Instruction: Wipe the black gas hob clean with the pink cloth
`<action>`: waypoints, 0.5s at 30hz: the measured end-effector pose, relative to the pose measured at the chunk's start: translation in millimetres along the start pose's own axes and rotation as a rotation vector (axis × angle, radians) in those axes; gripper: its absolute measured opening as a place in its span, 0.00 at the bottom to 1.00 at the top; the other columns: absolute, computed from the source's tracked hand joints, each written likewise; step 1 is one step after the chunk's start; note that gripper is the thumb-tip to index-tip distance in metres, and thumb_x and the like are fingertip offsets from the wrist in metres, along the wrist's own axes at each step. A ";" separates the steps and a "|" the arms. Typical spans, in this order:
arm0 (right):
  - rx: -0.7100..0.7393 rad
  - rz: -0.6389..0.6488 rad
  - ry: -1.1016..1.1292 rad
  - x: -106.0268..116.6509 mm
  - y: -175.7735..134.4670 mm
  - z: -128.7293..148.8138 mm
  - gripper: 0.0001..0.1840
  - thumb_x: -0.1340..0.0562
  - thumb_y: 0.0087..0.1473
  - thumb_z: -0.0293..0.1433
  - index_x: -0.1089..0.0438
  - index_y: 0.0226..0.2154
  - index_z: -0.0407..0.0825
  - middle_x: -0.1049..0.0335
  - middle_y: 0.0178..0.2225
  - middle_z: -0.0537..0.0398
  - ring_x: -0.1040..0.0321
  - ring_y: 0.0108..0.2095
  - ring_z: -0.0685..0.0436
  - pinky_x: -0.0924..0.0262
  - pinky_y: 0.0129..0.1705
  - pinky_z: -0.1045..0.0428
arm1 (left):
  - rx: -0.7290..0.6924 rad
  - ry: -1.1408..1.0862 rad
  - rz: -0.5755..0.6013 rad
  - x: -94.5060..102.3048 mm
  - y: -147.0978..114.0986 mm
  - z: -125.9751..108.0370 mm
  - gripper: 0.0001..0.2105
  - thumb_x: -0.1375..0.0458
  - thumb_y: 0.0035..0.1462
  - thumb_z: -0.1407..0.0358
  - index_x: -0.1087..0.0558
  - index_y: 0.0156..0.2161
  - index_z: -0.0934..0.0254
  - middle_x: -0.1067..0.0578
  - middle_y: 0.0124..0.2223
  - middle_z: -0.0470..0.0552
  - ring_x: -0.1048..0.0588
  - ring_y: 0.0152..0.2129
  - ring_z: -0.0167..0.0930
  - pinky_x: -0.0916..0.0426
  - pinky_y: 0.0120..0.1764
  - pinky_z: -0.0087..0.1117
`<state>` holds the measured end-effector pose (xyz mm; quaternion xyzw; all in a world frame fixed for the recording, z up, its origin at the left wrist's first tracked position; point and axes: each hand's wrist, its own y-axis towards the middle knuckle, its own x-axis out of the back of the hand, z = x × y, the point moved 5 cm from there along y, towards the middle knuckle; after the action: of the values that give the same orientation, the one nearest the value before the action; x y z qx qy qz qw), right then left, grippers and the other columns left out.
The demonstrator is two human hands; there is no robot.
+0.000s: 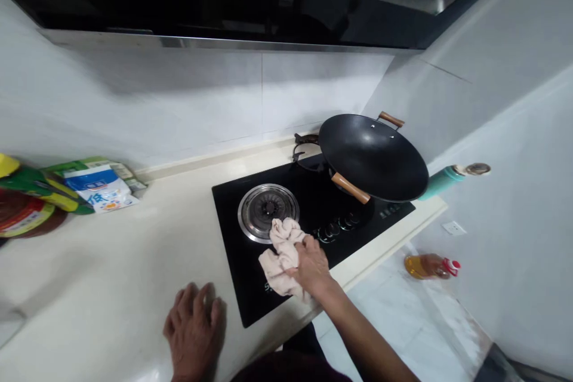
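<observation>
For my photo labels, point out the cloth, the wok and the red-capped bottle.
Cloth (285,255): head view, on its crumpled middle.
Wok (373,156): head view, on its dark inside.
Red-capped bottle (426,266): head view, on its body.

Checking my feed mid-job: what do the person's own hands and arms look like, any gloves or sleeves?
Left hand and right hand are ungloved. The right forearm shows no sleeve or watch; the left is mostly out of frame.
</observation>
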<state>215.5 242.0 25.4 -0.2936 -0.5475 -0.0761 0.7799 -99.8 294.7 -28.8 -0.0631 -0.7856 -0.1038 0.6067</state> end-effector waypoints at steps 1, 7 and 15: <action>-0.009 -0.053 -0.009 3.4 -1.1 -9.9 0.30 0.27 0.55 0.43 0.25 0.57 0.49 0.34 0.64 0.39 0.34 0.62 0.29 0.38 0.62 0.38 | -0.006 0.005 -0.009 -0.2 -0.7 0.5 0.22 0.54 0.72 0.56 0.27 0.61 0.63 0.33 0.70 0.66 0.43 0.73 0.47 0.45 0.70 0.58; -0.007 -0.363 0.000 -14.5 -17.9 -51.2 0.33 0.31 0.58 0.37 0.29 0.63 0.45 0.36 0.66 0.37 0.38 0.63 0.28 0.41 0.66 0.38 | -0.029 0.016 -0.028 0.0 -4.1 2.0 0.23 0.55 0.73 0.55 0.26 0.61 0.63 0.32 0.69 0.65 0.42 0.73 0.47 0.44 0.71 0.57; 0.001 -0.326 -0.168 -25.3 49.5 -24.4 0.40 0.36 0.65 0.37 0.42 0.75 0.52 0.48 0.76 0.39 0.45 0.70 0.26 0.50 0.69 0.35 | -0.020 0.021 -0.052 -4.7 -5.3 5.6 0.24 0.55 0.72 0.55 0.23 0.59 0.64 0.30 0.68 0.66 0.39 0.71 0.49 0.41 0.69 0.59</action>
<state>247.2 264.0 -21.5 -0.2060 -0.6511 -0.1766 0.7088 -105.0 291.0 -35.1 -0.0476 -0.7796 -0.1278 0.6113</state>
